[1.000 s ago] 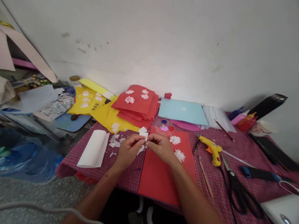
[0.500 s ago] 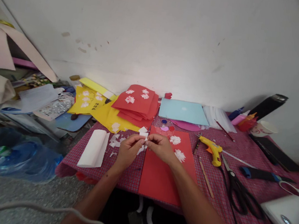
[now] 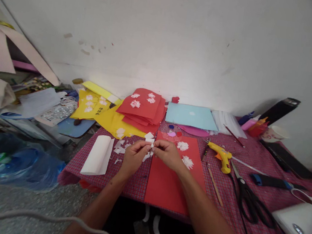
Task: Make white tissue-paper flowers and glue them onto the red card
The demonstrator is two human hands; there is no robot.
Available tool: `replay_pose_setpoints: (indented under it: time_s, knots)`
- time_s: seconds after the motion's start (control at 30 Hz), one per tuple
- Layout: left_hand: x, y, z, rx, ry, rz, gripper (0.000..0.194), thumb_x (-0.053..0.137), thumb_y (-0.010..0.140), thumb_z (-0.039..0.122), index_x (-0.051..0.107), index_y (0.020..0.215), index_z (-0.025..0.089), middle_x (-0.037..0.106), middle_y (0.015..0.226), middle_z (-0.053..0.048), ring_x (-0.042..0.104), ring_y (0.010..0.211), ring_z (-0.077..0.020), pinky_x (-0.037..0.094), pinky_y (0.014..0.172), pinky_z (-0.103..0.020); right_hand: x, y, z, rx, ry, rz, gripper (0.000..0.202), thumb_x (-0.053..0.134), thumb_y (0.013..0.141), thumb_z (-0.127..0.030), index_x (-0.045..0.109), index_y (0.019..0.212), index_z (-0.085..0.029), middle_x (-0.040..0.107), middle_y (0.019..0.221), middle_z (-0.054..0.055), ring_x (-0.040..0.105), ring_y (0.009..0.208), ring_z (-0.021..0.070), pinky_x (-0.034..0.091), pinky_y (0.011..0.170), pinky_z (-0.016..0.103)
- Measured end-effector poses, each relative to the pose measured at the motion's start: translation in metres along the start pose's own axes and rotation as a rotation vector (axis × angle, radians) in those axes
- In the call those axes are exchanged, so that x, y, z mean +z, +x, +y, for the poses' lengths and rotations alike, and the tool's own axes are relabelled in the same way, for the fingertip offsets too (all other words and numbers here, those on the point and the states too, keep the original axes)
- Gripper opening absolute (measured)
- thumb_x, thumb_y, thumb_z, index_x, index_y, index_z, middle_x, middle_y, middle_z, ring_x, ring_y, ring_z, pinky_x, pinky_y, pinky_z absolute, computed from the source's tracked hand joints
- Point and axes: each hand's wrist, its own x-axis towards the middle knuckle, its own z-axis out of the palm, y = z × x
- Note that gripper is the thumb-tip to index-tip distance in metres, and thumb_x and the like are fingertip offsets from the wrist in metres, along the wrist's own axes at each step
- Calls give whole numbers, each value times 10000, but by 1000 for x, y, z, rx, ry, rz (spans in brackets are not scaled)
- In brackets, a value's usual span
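Observation:
My left hand (image 3: 136,156) and my right hand (image 3: 168,155) meet fingertip to fingertip, both pinching a small piece of white paper (image 3: 152,145). Most of that piece is hidden by the fingers. Under my right hand lies a red paper sheet (image 3: 171,187) bearing two white paper flowers (image 3: 187,162). More cut white paper pieces (image 3: 121,147) are scattered beside my left hand, and a few lie just behind the fingertips. A folded white paper sheet (image 3: 97,155) rests further left on the checked cloth.
At the back are red sheets with flowers (image 3: 145,108), yellow paper (image 3: 112,121) and a light blue sheet (image 3: 188,116). On the right lie a yellow glue gun (image 3: 221,155), black-handled scissors (image 3: 250,202), a wooden stick (image 3: 215,185), a white device (image 3: 299,225) and a black flask (image 3: 280,111).

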Motion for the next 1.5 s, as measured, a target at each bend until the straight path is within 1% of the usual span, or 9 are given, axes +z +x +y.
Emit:
replay_pose_setpoints:
  time_s: [0.17, 0.3, 0.43, 0.57, 0.8, 1.1, 1.3, 1.4, 1.5]
  knots:
    - [0, 0, -1, -10, -8, -2, 203, 626, 881, 338, 745, 965, 197, 735, 933, -47, 659, 867, -178, 509, 801, -289, 0, 0, 0, -5, -6, -9, 136, 623, 805, -298, 647, 740, -182, 586, 650, -17, 500, 596, 117, 396, 579, 238]
    - [1, 0, 0, 9, -7, 3, 200, 625, 882, 332, 744, 970, 198, 735, 950, -49, 659, 887, -182, 508, 825, -297, 0, 0, -1, -15, 7, -11, 124, 629, 799, -287, 650, 739, -180, 594, 656, -19, 503, 593, 114, 400, 585, 240]
    - [0, 0, 1, 29, -1, -4, 193, 617, 890, 322, 741, 977, 202, 732, 951, -46, 656, 890, -179, 505, 834, -298, 0, 0, -4, -11, 23, -23, 148, 658, 798, -318, 661, 758, -175, 615, 674, -11, 517, 599, 118, 403, 584, 242]
    - [0, 0, 2, 24, 1, -6, 196, 622, 887, 324, 738, 985, 200, 733, 944, -46, 658, 881, -179, 510, 828, -302, 0, 0, -6, -15, -11, -17, 187, 641, 822, -331, 651, 717, -177, 608, 650, -12, 518, 591, 118, 401, 581, 243]
    - [1, 0, 1, 1, -19, 11, 199, 631, 873, 334, 743, 968, 199, 738, 935, -45, 659, 871, -179, 511, 822, -300, 0, 0, -2, -15, -33, -15, 195, 626, 838, -340, 656, 735, -177, 600, 644, -14, 508, 587, 118, 398, 570, 239]
    - [0, -2, -2, 23, -35, -18, 198, 625, 886, 303, 746, 1017, 219, 735, 1003, -52, 671, 924, -185, 522, 849, -307, 0, 0, -6, 1, -38, -6, 190, 606, 838, -323, 638, 721, -177, 587, 642, -18, 497, 582, 115, 383, 566, 241]
    - [1, -2, -6, 2, -58, -13, 216, 666, 852, 294, 748, 1036, 216, 740, 1029, -61, 683, 935, -193, 534, 860, -319, 0, 0, -9, 3, -21, -7, 240, 608, 854, -358, 615, 697, -176, 562, 627, -18, 481, 570, 114, 367, 555, 244]
    - [1, -2, -5, -11, -52, -10, 218, 656, 862, 303, 749, 1037, 214, 745, 1030, -67, 686, 941, -197, 533, 870, -325, -1, 0, -9, -8, -14, -8, 253, 613, 862, -378, 619, 710, -176, 562, 636, -19, 486, 579, 116, 375, 565, 245]
    - [1, -2, -3, 6, -27, -7, 220, 643, 873, 305, 746, 1045, 214, 743, 1029, -66, 682, 945, -196, 526, 879, -327, -1, -1, -10, -19, -26, -7, 272, 598, 877, -393, 622, 713, -178, 560, 632, -21, 489, 585, 115, 379, 568, 241]
